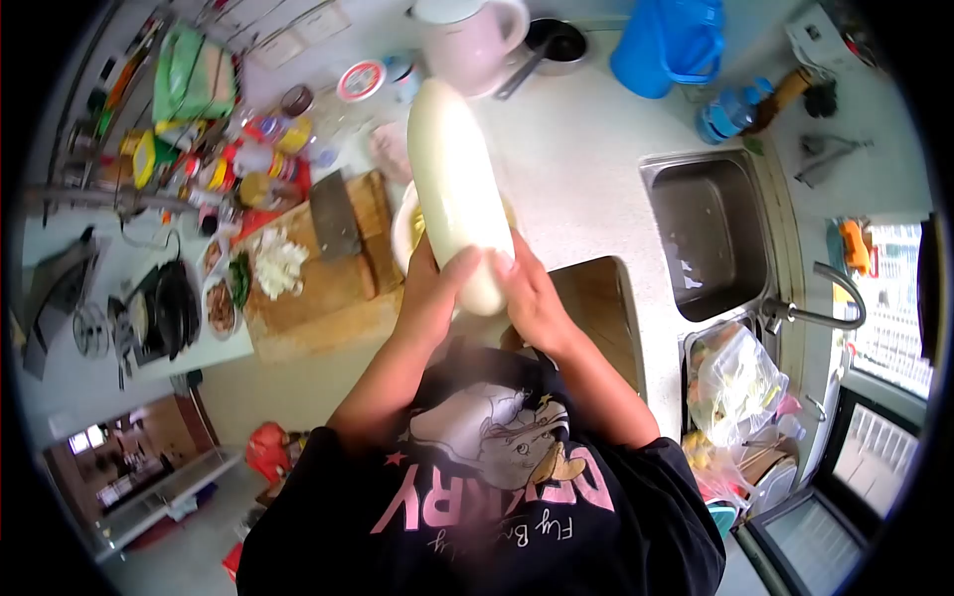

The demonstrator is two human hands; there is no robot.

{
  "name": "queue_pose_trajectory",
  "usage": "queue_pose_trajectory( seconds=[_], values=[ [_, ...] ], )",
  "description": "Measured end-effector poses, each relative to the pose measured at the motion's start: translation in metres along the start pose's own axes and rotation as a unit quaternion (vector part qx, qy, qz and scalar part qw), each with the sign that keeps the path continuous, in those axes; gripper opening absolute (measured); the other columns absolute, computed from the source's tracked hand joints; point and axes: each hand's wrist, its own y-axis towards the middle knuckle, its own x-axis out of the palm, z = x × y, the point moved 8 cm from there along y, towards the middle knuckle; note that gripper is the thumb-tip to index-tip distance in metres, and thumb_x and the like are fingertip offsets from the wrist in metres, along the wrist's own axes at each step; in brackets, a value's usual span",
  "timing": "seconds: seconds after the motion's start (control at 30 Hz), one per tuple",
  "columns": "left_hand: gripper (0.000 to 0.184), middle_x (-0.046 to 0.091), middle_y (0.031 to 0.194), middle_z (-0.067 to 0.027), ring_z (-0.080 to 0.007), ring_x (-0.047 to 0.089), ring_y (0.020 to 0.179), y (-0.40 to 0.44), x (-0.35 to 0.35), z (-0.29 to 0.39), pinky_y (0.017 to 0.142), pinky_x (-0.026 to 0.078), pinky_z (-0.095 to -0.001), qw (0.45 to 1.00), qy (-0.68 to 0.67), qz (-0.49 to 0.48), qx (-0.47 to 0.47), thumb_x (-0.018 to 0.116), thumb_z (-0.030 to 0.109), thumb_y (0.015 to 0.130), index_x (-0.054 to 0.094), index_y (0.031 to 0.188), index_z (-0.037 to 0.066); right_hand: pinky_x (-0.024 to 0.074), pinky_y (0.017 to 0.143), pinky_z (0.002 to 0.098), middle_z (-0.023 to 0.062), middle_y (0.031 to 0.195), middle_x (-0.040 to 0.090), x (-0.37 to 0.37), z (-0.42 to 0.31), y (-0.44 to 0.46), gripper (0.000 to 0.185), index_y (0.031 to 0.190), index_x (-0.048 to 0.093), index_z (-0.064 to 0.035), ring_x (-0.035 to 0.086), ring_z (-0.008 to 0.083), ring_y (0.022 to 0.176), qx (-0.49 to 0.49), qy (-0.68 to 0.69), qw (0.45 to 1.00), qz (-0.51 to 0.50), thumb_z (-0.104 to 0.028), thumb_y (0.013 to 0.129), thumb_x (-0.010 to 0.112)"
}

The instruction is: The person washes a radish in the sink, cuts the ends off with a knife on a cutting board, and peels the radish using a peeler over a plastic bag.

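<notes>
Both my hands hold a long, thick, pale whitish-green vegetable (452, 164), smooth and rounded at both ends; I cannot tell whether it is a gourd or a white radish. My left hand (437, 283) wraps its near end from the left, thumb on top. On the opposite side, my right hand (529, 298) grips the same end, its thumb also on top. The far end points away across the counter. Behind the vegetable, a pale bowl (402, 230) with something yellow in it is mostly hidden.
At left, a wooden cutting board (308, 323) bears a cleaver (336, 216) and chopped white pieces (279, 262). Bottles crowd beyond it. A pink kettle (465, 45), black pan (558, 45) and blue pitcher (664, 50) stand at the back. The sink (708, 238) is at right.
</notes>
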Motion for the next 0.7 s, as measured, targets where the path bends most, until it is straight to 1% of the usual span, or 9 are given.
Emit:
queue_pose_trajectory(
  seconds=[0.03,0.07,0.1,0.17,0.27,0.37,0.47,0.6,0.7],
  values=[
    [0.065,0.056,0.131,-0.0122,-0.0191,0.054,0.121,0.0,-0.001,-0.001,0.104,0.042,-0.0348,1.0,-0.007,0.012,-0.001,0.068,0.026,0.09,0.04,0.142,-0.002,0.0334,0.11,0.0339,0.019,0.14,0.049,-0.003,-0.011,-0.002,0.057,0.144,0.038,0.0037,0.044,0.0219,0.132,0.001,-0.01,1.0,0.007,-0.039,0.107,0.037],
    [0.057,0.06,0.125,-0.0125,-0.0197,0.058,0.115,0.002,0.004,0.002,0.1,0.045,-0.035,0.999,-0.039,0.011,-0.003,0.067,0.023,0.09,0.046,0.137,-0.003,0.0399,0.103,0.0328,0.0157,0.127,0.058,-0.007,-0.02,-0.001,0.052,0.138,0.045,0.0054,0.052,0.019,0.118,0.041,0.019,0.999,0.006,-0.036,0.108,0.033],
    [0.052,0.063,0.12,-0.0129,-0.0217,0.061,0.11,0.028,-0.026,0.006,0.096,0.049,-0.0363,0.995,-0.098,-0.016,0.015,0.065,0.027,0.091,0.05,0.132,-0.002,0.0429,0.098,0.0314,0.0124,0.116,0.062,0.007,-0.008,0.033,0.05,0.133,0.05,0.0061,0.055,0.0166,0.108,0.011,-0.006,1.0,0.013,-0.034,0.109,0.033],
    [0.055,0.064,0.116,-0.0147,-0.0244,0.064,0.106,0.02,-0.031,0.006,0.093,0.051,-0.0377,0.977,-0.197,-0.047,-0.064,0.062,0.037,0.092,0.051,0.13,-0.001,0.0429,0.098,0.0303,0.0116,0.113,0.064,0.017,-0.013,0.029,0.048,0.131,0.052,0.0061,0.056,0.015,0.106,-0.003,-0.052,0.998,0.034,-0.033,0.109,0.035],
    [0.063,0.064,0.115,-0.0167,-0.0261,0.065,0.104,0.024,-0.039,0.019,0.091,0.053,-0.0385,0.961,-0.251,-0.081,-0.08,0.06,0.047,0.09,0.05,0.129,-0.001,0.0432,0.096,0.0296,0.0097,0.108,0.064,0.031,-0.015,0.023,0.047,0.127,0.056,0.0065,0.055,0.0142,0.103,-0.001,-0.075,0.995,0.068,-0.032,0.108,0.037],
    [0.067,0.064,0.115,-0.0184,-0.0269,0.065,0.104,0.021,-0.034,0.029,0.09,0.053,-0.039,0.951,-0.236,-0.165,-0.115,0.063,0.049,0.086,0.049,0.129,-0.001,0.0439,0.092,0.0288,0.0073,0.101,0.063,0.039,-0.001,0.007,0.046,0.125,0.058,0.006,0.054,0.0128,0.097,0.039,-0.063,0.991,0.109,-0.032,0.108,0.038],
    [0.082,0.059,0.128,-0.0219,-0.0306,0.06,0.117,0.028,-0.024,0.017,0.097,0.051,-0.0427,0.956,-0.153,-0.22,-0.122,0.058,0.057,0.084,0.04,0.14,0.0,0.045,0.087,0.0264,0.0049,0.096,0.062,0.034,-0.003,-0.018,0.044,0.122,0.059,0.0055,0.052,0.0105,0.091,0.079,-0.058,0.983,0.156,-0.031,0.108,0.04],
    [0.071,0.056,0.125,-0.0194,-0.032,0.059,0.117,0.041,0.002,0.03,0.1,0.049,-0.0444,0.978,-0.045,-0.204,0.008,0.07,0.02,0.077,0.04,0.136,-0.005,0.049,0.085,0.0278,0.0099,0.101,0.069,0.008,0.008,-0.065,0.034,0.122,0.059,0.0051,0.062,0.0135,0.092,0.048,-0.041,0.967,0.248,-0.022,0.104,0.049],
    [0.066,0.059,0.119,-0.0198,-0.0297,0.063,0.108,0.063,0.034,0.026,0.092,0.054,-0.042,0.962,0.011,-0.27,0.03,0.072,0.024,0.081,0.043,0.132,-0.006,0.0519,0.08,0.0275,0.0085,0.099,0.069,-0.034,0.045,-0.118,0.034,0.124,0.058,0.0028,0.064,0.0129,0.087,0.026,-0.086,0.942,0.322,-0.023,0.105,0.048]
  ],
)
